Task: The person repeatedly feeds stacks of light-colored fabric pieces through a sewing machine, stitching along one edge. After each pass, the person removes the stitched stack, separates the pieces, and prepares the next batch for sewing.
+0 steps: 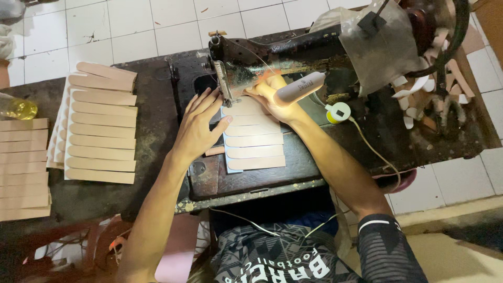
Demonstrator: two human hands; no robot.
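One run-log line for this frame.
left hand: flat on tan strips | right hand: on strips at sewing machine

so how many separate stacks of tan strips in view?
3. One fanned stack of tan leather-like strips under the needle, pressed by the left hand and right hand; one left of the machine; one at the far left edge, partly cut off.
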